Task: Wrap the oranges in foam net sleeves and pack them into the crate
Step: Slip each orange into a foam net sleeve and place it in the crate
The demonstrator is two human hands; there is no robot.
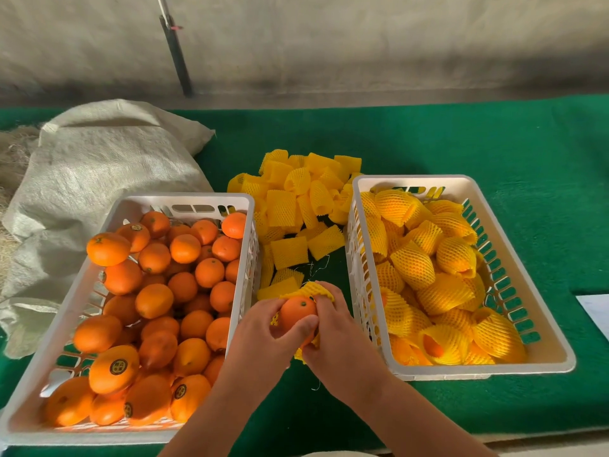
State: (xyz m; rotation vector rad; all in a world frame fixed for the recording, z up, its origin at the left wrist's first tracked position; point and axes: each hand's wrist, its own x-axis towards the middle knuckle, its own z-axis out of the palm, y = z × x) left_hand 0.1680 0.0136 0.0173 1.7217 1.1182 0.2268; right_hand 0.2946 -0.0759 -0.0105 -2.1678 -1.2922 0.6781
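Head view, hands: the left hand [263, 328] and the right hand [336, 328] meet in front of the person, between the two crates.
Left grip: fingers and thumb are curled around one orange [298, 312]; the thumb lies across its near side.
Right grip: the fingers are clamped on a yellow foam net sleeve [316, 288] that lies over the far and right side of this orange; the near top of the fruit is bare.
Held orange: it is above the green worktop [461, 143], and it touches both hands.
Left of the grip: a white slotted crate [184, 201] is full of unwrapped oranges [155, 300]; some have a round dark sticker.
Right of the grip: a second white crate [412, 183] holds wrapped oranges [412, 265], each in a yellow net, piled close together.
Beyond the grip: a heap of empty foam sleeves [296, 199] lies on the worktop between the far ends of the crates.
Far left of the grip: a pale woven sack [99, 159] lies crumpled, touching the far corner of the left crate.
Far right of the grip: a white sheet [596, 311] is at the picture edge.
Background: a dark pole [176, 57] leans against a grey wall.
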